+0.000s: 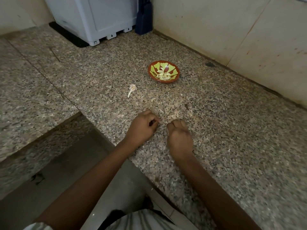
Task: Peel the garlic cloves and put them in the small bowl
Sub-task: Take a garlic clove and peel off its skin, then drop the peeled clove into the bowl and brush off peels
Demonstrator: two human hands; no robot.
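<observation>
A small red bowl [176, 68] with a green pattern stands on the granite counter [224, 130], beyond both hands. Several peeled garlic cloves [163, 75] lie inside it. To the bowl's left, a bare garlic stem with papery skin [132, 89] lies on the counter. My left hand [142, 126] rests on the counter with fingers curled and thumb near the fingertips; nothing shows in it. Beside it, my right hand [180, 136] has its back up and fingers curled under, hiding the palm. Small peel scraps [152, 100] lie just ahead of the hands.
A white appliance [93, 19] on a black mat stands at the back, with a dark blue object [143, 19] beside it. A stained wall [232, 39] runs along the right. A sunken grey basin [54, 163] lies at the lower left, below the counter edge.
</observation>
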